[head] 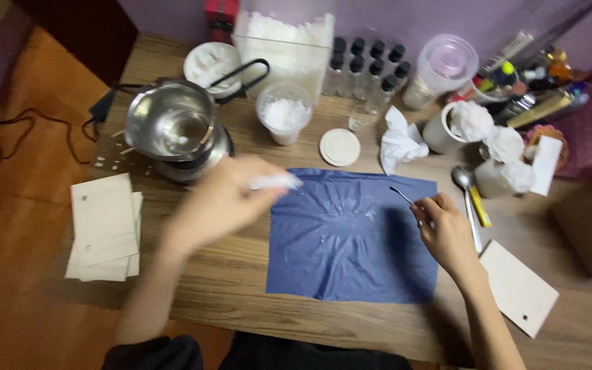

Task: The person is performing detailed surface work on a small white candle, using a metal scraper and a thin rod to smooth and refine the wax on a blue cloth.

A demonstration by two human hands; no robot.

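Observation:
My left hand (pixel 220 202) hovers over the wooden table's left middle, blurred, with its fingers closed on a small white piece (pixel 275 181) at the upper left corner of a blue sheet (pixel 351 236). My right hand (pixel 443 229) rests at the sheet's right edge and pinches a thin metal tool (pixel 401 195) that points up and left. White flecks lie scattered on the crumpled sheet. A steel pot (pixel 169 123) sits on a small burner just beyond my left hand.
Behind the sheet stand a cup of white flakes (pixel 284 113), a large tub of flakes (pixel 286 48), small capped bottles (pixel 368 65), a round white lid (pixel 340 146), crumpled tissue (pixel 400 144) and a metal spoon (pixel 466 188). Pale boards lie left (pixel 104 226) and right (pixel 519 288).

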